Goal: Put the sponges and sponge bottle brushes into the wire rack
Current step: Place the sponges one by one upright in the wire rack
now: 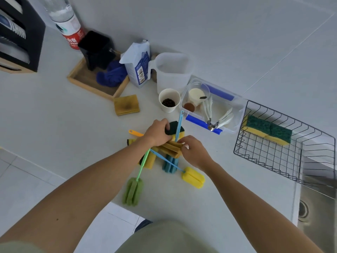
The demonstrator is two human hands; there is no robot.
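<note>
Right hand (pixel 194 152) is pinching the near end of the tan sponge (pixel 171 147), whose long axis runs left-right between both hands. Left hand (pixel 157 135) is clamping a green-topped sponge (pixel 175 129) just beyond. Wire rack (pixel 273 161) is lying well right, holding 2 sponges (pixel 268 131).

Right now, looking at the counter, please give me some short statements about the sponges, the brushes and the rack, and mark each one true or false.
1. The black wire rack holds two yellow sponges with green scrub tops. True.
2. The green-handled sponge bottle brush lies in the rack. False: it lies on the white counter.
3. Both the left hand and the right hand are at the sponge pile. True.
4. The white paper cup is empty. False: it holds dark beans.
</note>
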